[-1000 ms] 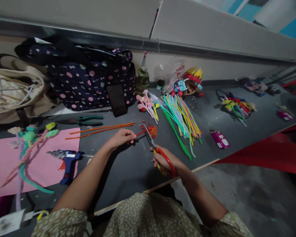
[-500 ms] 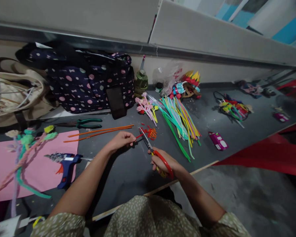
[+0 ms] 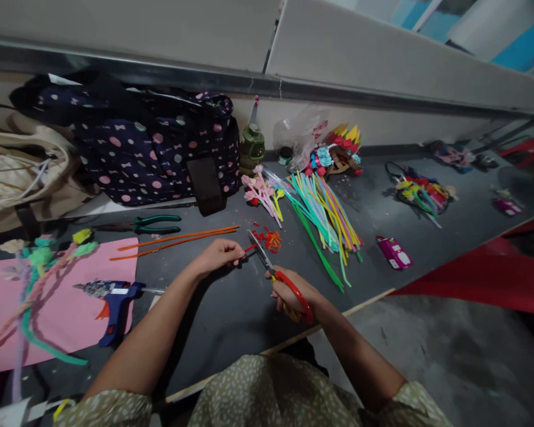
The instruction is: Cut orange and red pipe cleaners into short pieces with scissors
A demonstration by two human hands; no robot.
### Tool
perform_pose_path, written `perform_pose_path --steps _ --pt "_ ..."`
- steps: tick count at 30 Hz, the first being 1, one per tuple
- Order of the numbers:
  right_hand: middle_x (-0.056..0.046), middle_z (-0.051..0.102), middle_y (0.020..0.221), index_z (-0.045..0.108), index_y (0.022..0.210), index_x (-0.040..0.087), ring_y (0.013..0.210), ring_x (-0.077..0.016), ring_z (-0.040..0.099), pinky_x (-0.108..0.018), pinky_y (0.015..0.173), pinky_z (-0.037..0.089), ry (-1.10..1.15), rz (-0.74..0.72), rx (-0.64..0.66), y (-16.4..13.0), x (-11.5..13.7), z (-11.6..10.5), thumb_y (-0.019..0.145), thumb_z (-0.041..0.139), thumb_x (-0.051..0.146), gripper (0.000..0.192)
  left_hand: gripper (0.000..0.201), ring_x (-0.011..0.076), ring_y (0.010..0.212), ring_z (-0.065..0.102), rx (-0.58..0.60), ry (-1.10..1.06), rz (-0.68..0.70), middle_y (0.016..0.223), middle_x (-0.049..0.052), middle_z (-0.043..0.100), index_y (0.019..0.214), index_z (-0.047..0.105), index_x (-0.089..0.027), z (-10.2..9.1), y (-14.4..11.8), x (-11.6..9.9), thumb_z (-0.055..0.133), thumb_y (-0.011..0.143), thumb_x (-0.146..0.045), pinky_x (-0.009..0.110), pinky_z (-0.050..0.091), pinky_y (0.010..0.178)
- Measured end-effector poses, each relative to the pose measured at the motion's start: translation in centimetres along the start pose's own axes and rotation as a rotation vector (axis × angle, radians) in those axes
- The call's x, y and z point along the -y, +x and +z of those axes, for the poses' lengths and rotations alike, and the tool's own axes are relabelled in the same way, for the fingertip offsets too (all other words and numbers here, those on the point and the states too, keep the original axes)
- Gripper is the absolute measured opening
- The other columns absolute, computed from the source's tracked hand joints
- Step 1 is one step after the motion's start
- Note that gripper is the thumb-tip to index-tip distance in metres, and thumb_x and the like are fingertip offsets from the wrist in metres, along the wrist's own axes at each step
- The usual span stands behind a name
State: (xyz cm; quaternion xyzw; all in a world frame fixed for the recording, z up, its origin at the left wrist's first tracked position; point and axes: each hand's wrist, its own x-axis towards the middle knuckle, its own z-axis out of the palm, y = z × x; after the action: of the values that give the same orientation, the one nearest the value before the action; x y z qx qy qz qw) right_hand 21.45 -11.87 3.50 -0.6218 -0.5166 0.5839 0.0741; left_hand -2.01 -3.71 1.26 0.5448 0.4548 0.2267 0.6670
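My left hand (image 3: 222,255) pinches a short red pipe cleaner (image 3: 250,248), its free end pointing right to the blades. Held in my right hand (image 3: 289,292) are scissors (image 3: 299,292) with red and yellow handles, the blades around the tip of the red piece; how far they are parted is hard to tell. Just beyond the blades lies a small pile of cut red and orange bits (image 3: 272,240). Long orange pipe cleaners (image 3: 178,238) rest on the table left of the pile.
Green-handled pliers (image 3: 155,224), a blue glue gun (image 3: 118,305) and a pink sheet (image 3: 62,326) with fuzzy flowers lie left. A dark patterned bag (image 3: 151,148) and phone (image 3: 206,185) stand behind. Colourful pipe cleaners (image 3: 327,219) and a purple packet (image 3: 394,253) are right.
The view has shifted slightly, so things at the left sit further left. Both hands keep nearly the same place, with the scissors still at the red pipe cleaner.
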Motion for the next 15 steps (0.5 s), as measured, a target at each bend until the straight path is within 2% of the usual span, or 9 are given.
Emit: perform_pose_path --steps 8,15 --pt "0.002 0.058 0.068 0.051 0.118 0.02 0.043 -0.0109 0.055 -0.019 0.041 0.04 -0.012 0.026 0.012 -0.7 1.6 -0.2 0.081 0.049 0.028 0.037 0.039 0.0095 0.052 0.047 0.019 -0.003 -0.006 0.056 0.001 0.057 0.075 0.069 -0.012 0.0 0.3 0.2 0.07 0.071 -0.051 0.021 0.033 0.052" --pt "0.004 0.057 0.059 0.052 0.121 0.02 0.039 -0.0128 0.053 -0.021 0.04 0.04 -0.033 0.052 0.025 -0.3 1.6 -0.3 0.079 0.048 0.027 0.043 0.041 0.0093 0.053 0.047 0.029 -0.015 -0.008 0.057 0.0 0.056 0.076 0.068 -0.012 -0.1 0.5 0.5 0.07 0.072 -0.053 0.021 0.032 0.051"
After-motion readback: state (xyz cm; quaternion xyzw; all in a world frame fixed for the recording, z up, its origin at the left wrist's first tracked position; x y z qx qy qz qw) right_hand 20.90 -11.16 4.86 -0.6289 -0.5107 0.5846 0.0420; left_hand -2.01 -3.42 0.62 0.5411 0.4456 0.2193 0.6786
